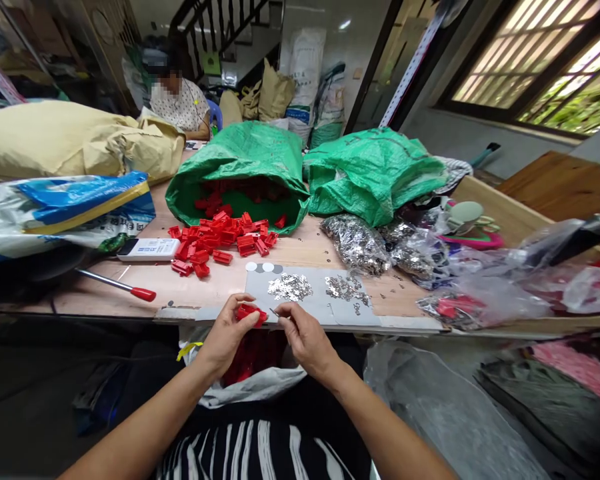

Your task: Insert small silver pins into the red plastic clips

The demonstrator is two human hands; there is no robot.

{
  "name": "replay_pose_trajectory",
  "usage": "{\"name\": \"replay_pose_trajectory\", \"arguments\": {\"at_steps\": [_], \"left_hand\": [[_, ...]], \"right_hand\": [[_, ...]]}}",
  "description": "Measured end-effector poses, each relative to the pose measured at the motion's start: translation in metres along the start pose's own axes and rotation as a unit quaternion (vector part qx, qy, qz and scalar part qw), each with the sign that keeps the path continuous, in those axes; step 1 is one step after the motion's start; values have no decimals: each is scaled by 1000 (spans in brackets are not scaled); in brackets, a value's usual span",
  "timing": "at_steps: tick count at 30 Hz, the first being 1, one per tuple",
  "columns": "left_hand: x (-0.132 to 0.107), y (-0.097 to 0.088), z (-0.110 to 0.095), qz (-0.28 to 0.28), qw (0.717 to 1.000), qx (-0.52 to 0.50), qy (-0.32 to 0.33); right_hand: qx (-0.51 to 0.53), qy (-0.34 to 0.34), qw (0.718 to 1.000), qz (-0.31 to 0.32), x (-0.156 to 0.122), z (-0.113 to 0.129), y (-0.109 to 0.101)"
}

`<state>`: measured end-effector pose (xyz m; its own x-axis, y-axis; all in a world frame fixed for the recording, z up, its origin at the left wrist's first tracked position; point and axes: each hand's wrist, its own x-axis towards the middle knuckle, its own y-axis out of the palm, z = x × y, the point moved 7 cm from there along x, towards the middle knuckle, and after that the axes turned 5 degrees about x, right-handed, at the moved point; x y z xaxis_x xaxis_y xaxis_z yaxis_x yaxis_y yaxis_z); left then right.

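The red plastic part (250, 312) is at the near edge of the worktop (300, 241), in the middle of the scene; any marking on it is too small to make out. The left hand (224, 339) has its grip closed on it, thumb on the near side and fingers curled round the far side. The right hand (307, 339) keeps a narrow grip, thumb and forefinger pinched on a small thin piece (274, 311) just right of the red part.

Below the hands, an open white bag (257, 393) holds more red parts. Just beyond them, a grey mat (321, 293) carries two piles of small silvery pieces, the left pile (290, 287) and the right pile (347, 288). Farther left lies a heap of red parts (220, 237), spilling from an open green sack (240, 150). Left of the heap, a white box (150, 249) bears blue print too small to read. The blue-and-white bag (70, 210) at the left shows dark characters, creased and unreadable. At the far side, a tall white sack (307, 63) has faint lettering, also unreadable, above a blue printed band.
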<state>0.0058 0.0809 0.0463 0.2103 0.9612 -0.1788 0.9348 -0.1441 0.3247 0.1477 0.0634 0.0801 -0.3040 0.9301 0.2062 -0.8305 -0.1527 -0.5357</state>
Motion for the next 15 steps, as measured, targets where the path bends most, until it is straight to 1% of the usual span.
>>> {"name": "replay_pose_trajectory", "arguments": {"at_steps": [1, 3, 6, 10, 15], "left_hand": [[-4, 4, 2, 14, 997, -70, -34], [-11, 11, 5, 38, 980, -176, -91], [-18, 14, 7, 32, 953, -268, -139], [-25, 15, 10, 4, 931, -318, -176], [-28, 16, 10, -14, 920, -345, -188]], "right_hand": [[24, 2, 1000, 5, -2, 2, -1], [51, 5, 998, 34, -4, 7, 1], [38, 2, 997, 71, -4, 18, 6], [-3, -1, 996, 90, -2, 31, 7], [-31, -13, 997, 72, 0, 37, 4]]}}
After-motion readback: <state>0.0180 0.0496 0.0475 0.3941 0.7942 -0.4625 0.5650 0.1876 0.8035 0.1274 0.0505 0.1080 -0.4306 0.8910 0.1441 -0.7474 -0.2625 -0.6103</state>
